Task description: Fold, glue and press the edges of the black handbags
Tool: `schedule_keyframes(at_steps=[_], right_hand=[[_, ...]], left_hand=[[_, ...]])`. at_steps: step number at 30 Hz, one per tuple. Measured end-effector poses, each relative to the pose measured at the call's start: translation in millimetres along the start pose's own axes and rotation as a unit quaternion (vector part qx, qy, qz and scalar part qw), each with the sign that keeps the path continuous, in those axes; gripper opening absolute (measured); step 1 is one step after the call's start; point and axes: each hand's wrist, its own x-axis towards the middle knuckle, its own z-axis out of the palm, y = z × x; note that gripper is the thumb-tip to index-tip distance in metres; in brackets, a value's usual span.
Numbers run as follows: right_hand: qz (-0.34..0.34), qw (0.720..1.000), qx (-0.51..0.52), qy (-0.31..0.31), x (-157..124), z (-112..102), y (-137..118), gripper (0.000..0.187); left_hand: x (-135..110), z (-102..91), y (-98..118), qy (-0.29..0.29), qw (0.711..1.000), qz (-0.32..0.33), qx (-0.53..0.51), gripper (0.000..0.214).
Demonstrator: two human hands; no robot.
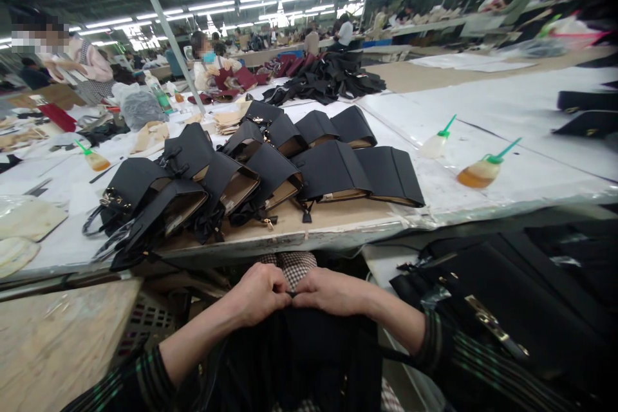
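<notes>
On my lap lies a black handbag (pixel 328 341), its upper edge turned towards the table. My left hand (pixel 258 294) pinches that edge from the left, fingers curled. Close beside it, my right hand (pixel 333 291) grips the same edge with fingers folded together. A short dark strip of the edge shows between the two thumbs. The lower part of the bag is dark and hard to make out. In front of my hands, several black handbags (pixel 333 170) lie in overlapping rows on the table, their tan insides showing.
The white-covered worktable (pixel 545 187) has its edge just beyond my hands. An amber glue bottle (pixel 480 172) stands right, another bottle (pixel 437 141) behind it. More black bags (pixel 502 290) are piled at my right. A wooden board (pixel 62 341) lies left. Co-workers sit further back.
</notes>
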Motion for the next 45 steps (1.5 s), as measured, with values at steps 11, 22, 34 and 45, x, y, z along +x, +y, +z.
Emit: schedule_keyframes(at_steps=[11, 22, 34, 45], right_hand=[[0.129, 0.951, 0.274, 0.064, -91.9, 27.0, 30.3, 0.045], [0.031, 0.965, 0.259, -0.028, -51.3, -9.4, 5.2, 0.029], [-0.040, 0.992, 0.058, 0.108, -11.6, 11.6, -17.2, 0.024], [-0.031, 0.992, 0.052, 0.108, -12.1, 15.0, -15.3, 0.025]], left_hand=[[6.2, 3.1, 2.4, -0.036, 0.999, -0.009, -0.015, 0.013], [3.2, -2.4, 10.7, -0.032, 0.999, 0.006, 0.007, 0.016], [-30.8, -16.9, 1.3, 0.030, 0.994, -0.014, -0.104, 0.020], [-35.3, -19.1, 5.4, 0.025, 0.994, -0.100, -0.042, 0.014]])
